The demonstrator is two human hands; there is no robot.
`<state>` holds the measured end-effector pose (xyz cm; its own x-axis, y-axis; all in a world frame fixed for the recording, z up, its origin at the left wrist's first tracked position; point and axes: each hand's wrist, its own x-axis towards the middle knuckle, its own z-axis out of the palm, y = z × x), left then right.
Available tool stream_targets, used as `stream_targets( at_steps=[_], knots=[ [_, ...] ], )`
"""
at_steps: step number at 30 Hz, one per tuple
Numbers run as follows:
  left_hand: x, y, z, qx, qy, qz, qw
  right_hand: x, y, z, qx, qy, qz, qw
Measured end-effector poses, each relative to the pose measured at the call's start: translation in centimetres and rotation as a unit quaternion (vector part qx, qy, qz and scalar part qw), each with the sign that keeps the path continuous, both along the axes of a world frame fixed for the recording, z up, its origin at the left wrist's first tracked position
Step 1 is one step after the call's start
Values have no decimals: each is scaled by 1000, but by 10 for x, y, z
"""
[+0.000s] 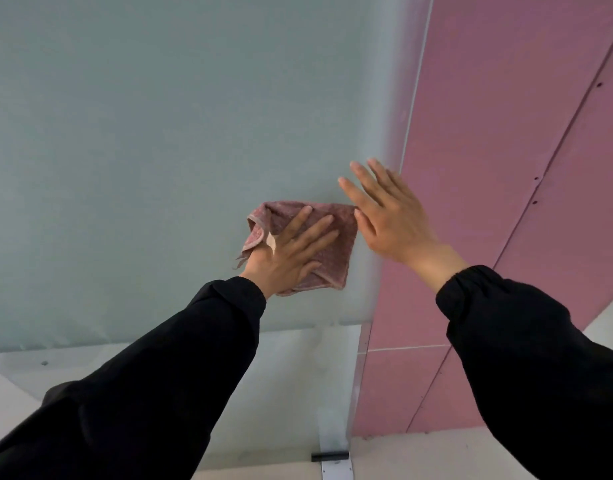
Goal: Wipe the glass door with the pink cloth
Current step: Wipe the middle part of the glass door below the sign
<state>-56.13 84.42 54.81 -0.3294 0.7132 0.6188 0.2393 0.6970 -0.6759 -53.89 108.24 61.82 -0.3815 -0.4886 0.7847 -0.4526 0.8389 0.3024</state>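
The frosted glass door (142,150) fills the left and middle of the view. A folded pink cloth (336,251) lies flat against the glass near the door's right edge. My left hand (291,251) presses the cloth onto the glass with straight, spread fingers. My right hand (388,216) is flat with straight fingers just right of the cloth, at the door's right edge, and holds nothing. Both arms wear black sleeves.
A pink wall panel (506,150) with seams and screw heads stands right of the door. A clear strip of glass (298,375) runs below the frosted area. A metal floor bracket (332,459) sits at the door's lower corner on a pale floor.
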Motion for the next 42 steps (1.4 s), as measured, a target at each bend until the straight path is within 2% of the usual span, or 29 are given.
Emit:
stream_targets(
  at_steps=[6,11,14,18,21,25,27,29,34,37,39,42],
  knots=[
    [2,31,-28,93,-45,-8,995,-17,10,4,40,2,-37,999],
    [7,60,-69,93,-91,13,991,-20,19,3,80,15,-45,996],
    [11,73,-90,63,-142,43,987,-20,20,0,97,12,-62,993],
    [25,96,-109,27,-224,1,974,-21,16,-7,87,15,-76,993],
    [37,105,-106,-61,-268,53,960,-24,18,-8,98,24,-75,992],
    [30,93,-99,2,-285,36,958,-27,19,-15,89,35,-80,992],
    [30,76,-102,-29,-303,53,951,-28,18,-18,80,45,-86,992],
    [30,55,-102,-68,-257,92,960,-28,17,-19,78,49,-87,992],
    [31,-10,-104,21,-212,84,973,-28,15,-22,65,57,-89,992],
    [31,-25,-102,-13,-234,76,969,-27,15,-22,66,44,-91,993],
    [30,-18,-101,-6,-274,100,957,-27,15,-21,65,37,-90,993],
    [35,-1,-112,72,-361,156,917,-26,15,-21,70,33,-87,993]
  ],
)
